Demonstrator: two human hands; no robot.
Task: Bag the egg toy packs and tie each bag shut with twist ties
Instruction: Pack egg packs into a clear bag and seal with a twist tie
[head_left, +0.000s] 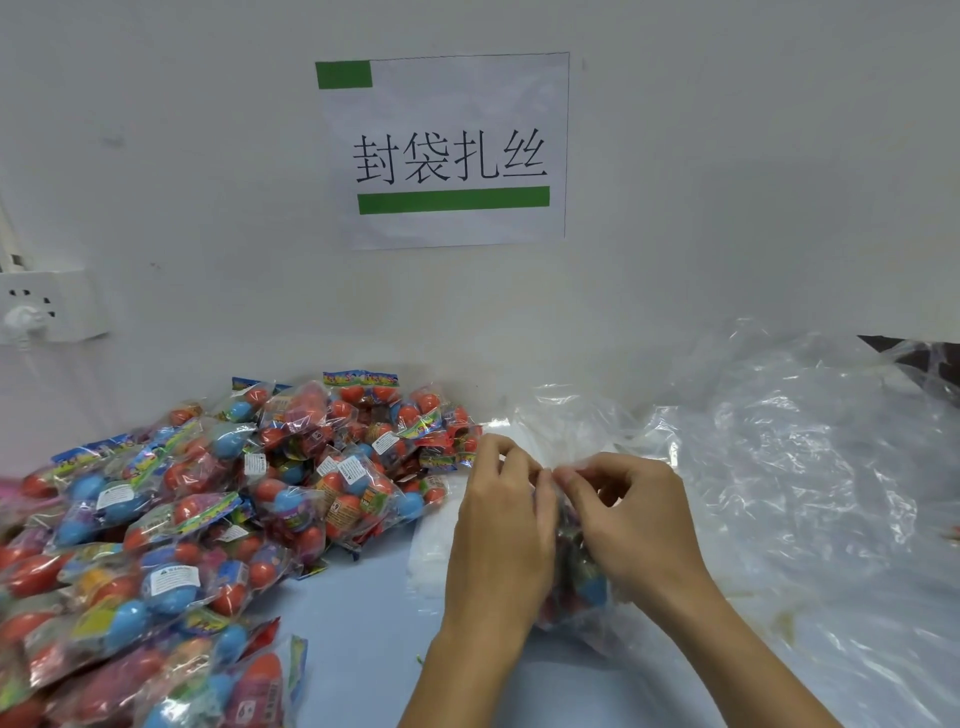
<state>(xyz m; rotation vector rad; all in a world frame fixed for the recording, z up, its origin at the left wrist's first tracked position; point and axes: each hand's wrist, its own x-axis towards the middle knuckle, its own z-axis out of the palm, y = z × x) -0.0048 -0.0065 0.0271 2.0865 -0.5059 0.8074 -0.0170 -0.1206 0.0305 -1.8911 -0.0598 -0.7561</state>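
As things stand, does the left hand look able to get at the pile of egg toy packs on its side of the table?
Probably yes, but not freely: the pile of egg toy packs lies just beside the left hand with nothing between them. That hand, though, is pinching the neck of the bag together with the right hand, so it would have to let go first.

Twist tie hidden between hands (550, 480)

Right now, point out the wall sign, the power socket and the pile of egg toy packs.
wall sign (447, 150), head view, printed characters.
power socket (49, 306), head view, faceplate.
pile of egg toy packs (171, 519), head view, pile's middle.
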